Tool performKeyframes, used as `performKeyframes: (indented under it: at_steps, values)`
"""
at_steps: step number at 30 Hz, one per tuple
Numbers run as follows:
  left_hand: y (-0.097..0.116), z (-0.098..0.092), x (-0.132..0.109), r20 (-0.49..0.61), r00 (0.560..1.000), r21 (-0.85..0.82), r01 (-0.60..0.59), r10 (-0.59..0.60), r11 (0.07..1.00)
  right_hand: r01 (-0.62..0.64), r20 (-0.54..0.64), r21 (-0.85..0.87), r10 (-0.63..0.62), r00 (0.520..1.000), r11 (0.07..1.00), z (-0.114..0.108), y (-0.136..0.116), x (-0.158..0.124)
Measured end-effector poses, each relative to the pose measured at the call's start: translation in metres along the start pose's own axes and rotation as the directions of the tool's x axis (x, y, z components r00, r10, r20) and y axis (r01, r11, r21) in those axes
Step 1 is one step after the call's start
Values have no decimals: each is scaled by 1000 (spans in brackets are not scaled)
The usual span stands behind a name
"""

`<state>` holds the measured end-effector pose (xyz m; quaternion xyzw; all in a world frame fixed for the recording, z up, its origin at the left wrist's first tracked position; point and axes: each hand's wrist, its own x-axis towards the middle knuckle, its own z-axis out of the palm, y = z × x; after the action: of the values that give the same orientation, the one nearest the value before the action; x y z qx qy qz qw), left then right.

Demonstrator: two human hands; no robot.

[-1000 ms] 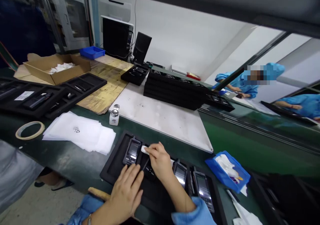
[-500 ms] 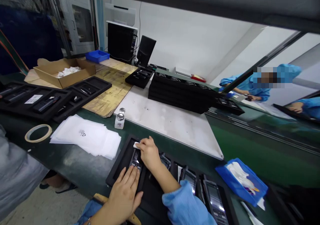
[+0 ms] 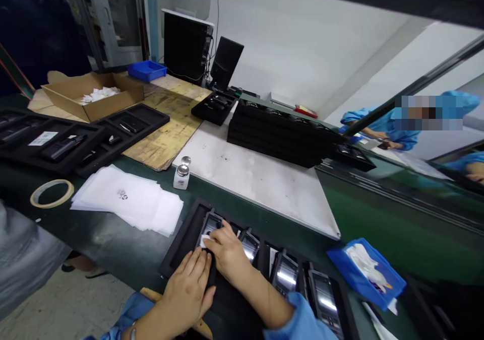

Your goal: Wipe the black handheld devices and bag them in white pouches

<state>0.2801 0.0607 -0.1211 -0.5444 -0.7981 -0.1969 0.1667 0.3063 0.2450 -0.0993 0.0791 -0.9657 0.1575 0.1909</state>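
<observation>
A black foam tray (image 3: pixel 185 236) holds several dark handheld devices with screens. On the leftmost handheld device (image 3: pixel 212 221), my right hand (image 3: pixel 229 252) pinches a small white wipe (image 3: pixel 204 240) and presses it against the screen. My left hand (image 3: pixel 189 289) lies flat with fingers stretched over the lower part of that device, its fingertips close to the wipe. What is under the left palm is hidden. Farther right in the tray sit a second device (image 3: pixel 249 244), a third device (image 3: pixel 285 273) and another device (image 3: pixel 325 299).
A pump bottle (image 3: pixel 182 178), a stack of white sheets (image 3: pixel 128 199) and a tape roll (image 3: pixel 52 194) lie beyond. A blue bin (image 3: pixel 397 279) with white wipes stands right. Stacked black trays (image 3: pixel 280 138) and a cardboard box (image 3: pixel 91 111) sit behind. A co-worker in blue works far right.
My right hand has slid the wipe down the device's screen toward my left hand, uncovering the screen's top. My left hand stays in place. The camera view has shifted slightly.
</observation>
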Motion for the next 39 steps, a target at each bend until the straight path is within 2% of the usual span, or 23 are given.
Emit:
performKeyframes:
  at_steps: [3,6,9,12,18,26,31,35,39]
  values:
    - [0,0,1,-5,1000,-1,4,-4,1000,37,26,-29,-37,999,999,9,12,35]
    - [1,-1,3,-7,1000,-19,17,-17,1000,45,28,-42,-44,999,998,4,32,53]
    - [2,-1,4,2,1000,-33,26,-26,999,47,3,-24,-47,999,999,-4,48,49]
    - [3,0,3,14,999,-46,38,-37,998,-16,-34,-3,15,999,1000,-8,54,32]
    - [3,2,2,2,999,-63,35,-35,997,-203,-117,71,210,971,977,-2,33,-1]
    - [0,2,-1,15,1000,-81,12,-11,997,-269,-97,107,279,955,957,5,-13,-25]
    - [-3,3,-5,-39,999,-121,-6,1,993,-288,13,195,291,957,938,-6,-11,-15]
    - [-4,4,-8,-67,998,-135,-13,4,991,-362,-31,161,371,928,918,-5,-6,5]
    - [-5,5,-11,-82,997,-128,-17,7,992,-332,5,104,334,943,937,2,-19,13]
